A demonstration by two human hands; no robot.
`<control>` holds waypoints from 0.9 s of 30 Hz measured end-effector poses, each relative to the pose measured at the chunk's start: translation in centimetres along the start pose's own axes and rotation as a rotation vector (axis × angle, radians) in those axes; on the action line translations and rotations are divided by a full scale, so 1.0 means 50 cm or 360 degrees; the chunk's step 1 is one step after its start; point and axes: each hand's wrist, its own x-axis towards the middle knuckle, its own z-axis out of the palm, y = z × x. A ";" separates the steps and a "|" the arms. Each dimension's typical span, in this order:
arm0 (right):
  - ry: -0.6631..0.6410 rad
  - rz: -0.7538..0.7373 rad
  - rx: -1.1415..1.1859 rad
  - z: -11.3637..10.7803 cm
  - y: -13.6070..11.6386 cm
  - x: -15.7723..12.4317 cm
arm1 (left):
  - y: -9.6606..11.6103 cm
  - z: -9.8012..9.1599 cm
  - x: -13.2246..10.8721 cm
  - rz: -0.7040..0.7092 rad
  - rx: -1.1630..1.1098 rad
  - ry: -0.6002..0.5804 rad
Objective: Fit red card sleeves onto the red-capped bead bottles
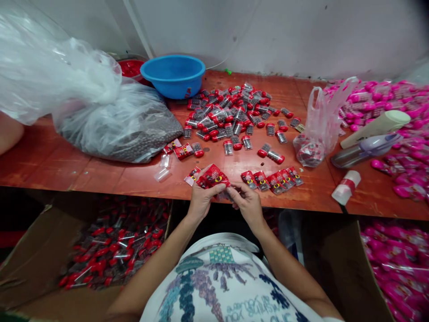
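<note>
My left hand (201, 197) is closed on red printed packets (212, 176), several seemingly bunched together, just above the table's front edge. Thumb and fingers of my right hand (247, 203) pinch at the packets' lower right corner; exactly what lies between those fingertips is hidden. Beside my left hand, another red packet (192, 175) lies on the table. To the right is a row of flat red packets (276, 180). Beyond my hands sits a heap of small clear containers with red caps (231, 112), filled with something dark. Two empty clear tubes (162, 174) lie to the left.
A plastic bag of dark beads (134, 129) and a blue basin (172, 74) stand back left. On the right are a small carrier bag (311, 150), a bottle (363, 150), a white roll (346, 188) and pink containers (405, 161). A cardboard box (31, 255) sits below.
</note>
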 end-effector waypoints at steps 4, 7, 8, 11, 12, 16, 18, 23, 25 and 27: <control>0.0086 -0.0179 -0.0137 -0.004 0.002 -0.001 | -0.007 -0.001 -0.002 0.0003 0.0024 -0.0063; 0.0109 -0.0441 -0.0347 -0.006 0.004 -0.002 | -0.014 -0.001 -0.003 0.0021 0.0048 -0.0056; 0.0100 -0.0498 -0.0389 -0.006 0.004 -0.002 | -0.015 -0.002 -0.003 0.0022 0.0048 -0.0033; 0.0084 -0.0492 -0.0397 -0.005 0.007 -0.003 | -0.016 -0.005 0.001 -0.0001 0.0044 0.0003; 0.0083 -0.0439 -0.0370 -0.004 0.008 -0.003 | -0.015 -0.007 0.003 -0.0023 0.0050 -0.0009; 0.0058 -0.0195 -0.0217 -0.003 0.011 -0.005 | -0.011 -0.016 0.007 -0.0107 0.0065 -0.0108; 0.0048 -0.0146 -0.0171 -0.004 0.013 -0.004 | -0.010 -0.016 0.006 -0.0109 0.0089 -0.0136; 0.0105 -0.0202 -0.0178 -0.004 0.019 -0.004 | -0.008 -0.006 -0.001 -0.0089 0.0245 -0.0121; 0.0142 -0.0207 -0.0169 -0.001 0.024 -0.003 | -0.007 -0.001 -0.001 -0.0097 0.0301 -0.0099; 0.0138 -0.0202 -0.0148 0.000 0.030 -0.001 | -0.005 0.000 0.002 -0.0130 0.0329 -0.0078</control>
